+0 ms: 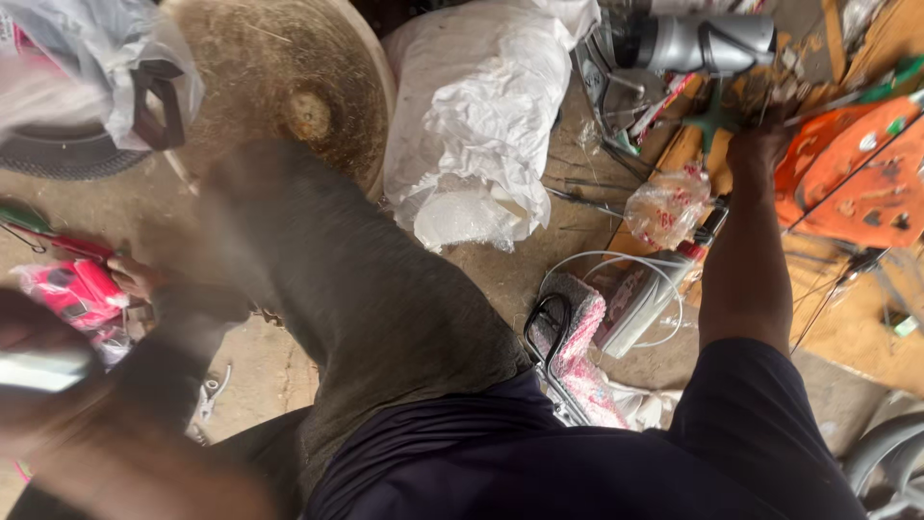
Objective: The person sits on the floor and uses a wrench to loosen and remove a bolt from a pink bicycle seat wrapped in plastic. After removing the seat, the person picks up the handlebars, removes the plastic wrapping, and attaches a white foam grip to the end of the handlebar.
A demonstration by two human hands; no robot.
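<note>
Clutter covers the dusty concrete floor [500, 279]. Right hand [760, 144] reaches far out, fingers curled among thin metal rods [837, 101] beside an orange plastic sheet [857, 178]; whether it grips one, I cannot tell. Left hand [38, 361], blurred, closes on a smooth pale cylinder [43, 369] near the pink wrapper [77, 289]. Crumpled white sack [476, 116] lies between.

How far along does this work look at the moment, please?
Nothing looks finished: tools and parts lie scattered on the dusty concrete floor. In hand: the right hand reaches among the clutter by the flat orange metal parts, its grip hidden; the blurred left hand holds a pale silvery object. The clear plastic bag of small parts lies untouched.
</note>
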